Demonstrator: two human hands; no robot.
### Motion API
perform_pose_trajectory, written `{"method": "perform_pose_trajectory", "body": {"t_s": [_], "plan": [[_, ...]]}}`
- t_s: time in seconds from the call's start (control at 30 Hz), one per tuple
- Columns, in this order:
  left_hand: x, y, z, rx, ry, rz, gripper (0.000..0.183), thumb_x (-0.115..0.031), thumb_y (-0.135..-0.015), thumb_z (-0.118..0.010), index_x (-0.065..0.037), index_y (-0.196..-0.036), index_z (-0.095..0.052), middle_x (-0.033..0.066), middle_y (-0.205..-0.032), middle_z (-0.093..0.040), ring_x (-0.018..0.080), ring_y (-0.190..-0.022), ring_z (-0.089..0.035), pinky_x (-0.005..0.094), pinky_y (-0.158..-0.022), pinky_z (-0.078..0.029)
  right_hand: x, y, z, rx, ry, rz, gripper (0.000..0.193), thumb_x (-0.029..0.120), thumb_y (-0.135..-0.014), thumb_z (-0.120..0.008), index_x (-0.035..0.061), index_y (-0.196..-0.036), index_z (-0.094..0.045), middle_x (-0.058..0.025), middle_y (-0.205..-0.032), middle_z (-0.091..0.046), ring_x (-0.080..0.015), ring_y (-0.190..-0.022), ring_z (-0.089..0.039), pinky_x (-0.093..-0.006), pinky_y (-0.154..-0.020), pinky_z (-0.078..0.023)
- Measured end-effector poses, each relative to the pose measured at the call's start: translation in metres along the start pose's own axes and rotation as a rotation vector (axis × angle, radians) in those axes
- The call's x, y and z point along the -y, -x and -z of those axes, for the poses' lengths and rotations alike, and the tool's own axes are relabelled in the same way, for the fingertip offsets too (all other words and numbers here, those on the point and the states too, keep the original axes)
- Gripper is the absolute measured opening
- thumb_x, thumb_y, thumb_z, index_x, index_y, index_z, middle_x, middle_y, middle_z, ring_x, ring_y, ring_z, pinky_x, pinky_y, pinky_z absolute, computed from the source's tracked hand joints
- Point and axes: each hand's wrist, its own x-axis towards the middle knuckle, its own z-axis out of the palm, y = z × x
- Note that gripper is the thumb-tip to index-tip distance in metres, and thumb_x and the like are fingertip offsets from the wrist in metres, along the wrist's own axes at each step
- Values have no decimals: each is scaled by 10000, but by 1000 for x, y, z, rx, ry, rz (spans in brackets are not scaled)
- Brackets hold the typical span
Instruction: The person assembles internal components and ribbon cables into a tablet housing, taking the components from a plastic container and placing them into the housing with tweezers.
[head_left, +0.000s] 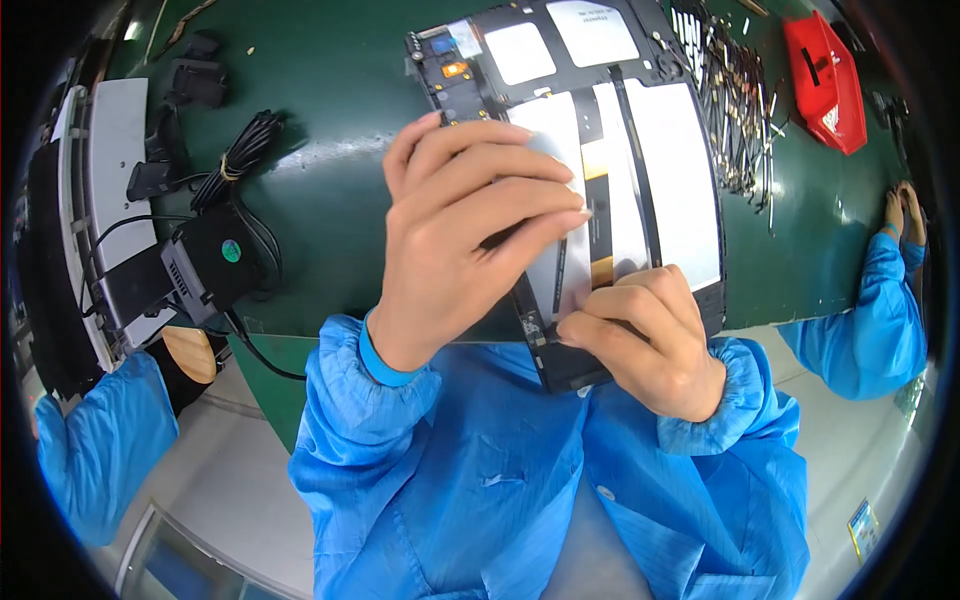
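Over the green table's (335, 220) edge a coverless device (680, 170) points eleven-to-five — left hand (440, 225) curled at nine, right hand (655, 345) bunched at six, gripping what I can't tell.

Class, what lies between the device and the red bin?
In the head view, thin strips lie between the device and the red bin, on the green bench.

Blu work coat (480, 450) | gath. cuffs (735, 395) | L blu wristband (385, 362) | lt. button (606, 493) | gry undershirt (572, 560)
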Motion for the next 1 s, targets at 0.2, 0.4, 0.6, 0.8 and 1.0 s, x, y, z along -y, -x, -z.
{"method": "perform_pose_trajectory", "body": {"t_s": [0.2, 0.4, 0.6, 0.8, 1.0], "plan": [[1, 0, -1, 19, -25, 49, 99, -99, -659, -775, -130, -733, -717, -29, -894, -687, 181, -1002, -583, 399, -969, -319, 2, -3, -1, -13, -4, -9, 270, 114, -620, -643, 46, -881, -664, -37, -907, -586, -175, -797, -539, -288, -610, -403], [-3, -1, 0, 41, -29, 73, 100, -103, -658, -776, -134, -731, -716, -29, -895, -686, 182, -1001, -584, 402, -979, -317, 2, -3, -1, -9, -3, -12, 260, 115, -622, -654, 50, -874, -667, -29, -895, -582, -169, -787, -544, -282, -600, -399], [-3, -2, 0, 51, -61, 67, 115, -103, -640, -785, -120, -727, -711, -19, -900, -688, 190, -994, -588, 395, -978, -322, 1, -1, -3, -21, 14, -28, 257, 128, -621, -654, 58, -868, -668, -19, -894, -576, -161, -783, -542, -275, -612, -396], [-3, -3, -1, 29, -82, 59, 72, -134, -685, -747, -150, -727, -691, -45, -881, -664, 163, -970, -583, 392, -984, -300, 1, -2, -2, -16, -5, -35, 252, 141, -628, -650, 70, -868, -669, -14, -902, -571, -160, -780, -540, -268, -634, -400], [-3, -3, 2, 54, -118, 38, 233, -108, -618, -807, -97, -825, -703, -3, -880, -686, 205, -981, -596, 383, -953, -353, 4, -4, 3, 27, 41, -30, 226, 150, -629, -664, 65, -838, -678, -15, -1079, -635, -154, -810, -519, -262, -642, -410]]}}
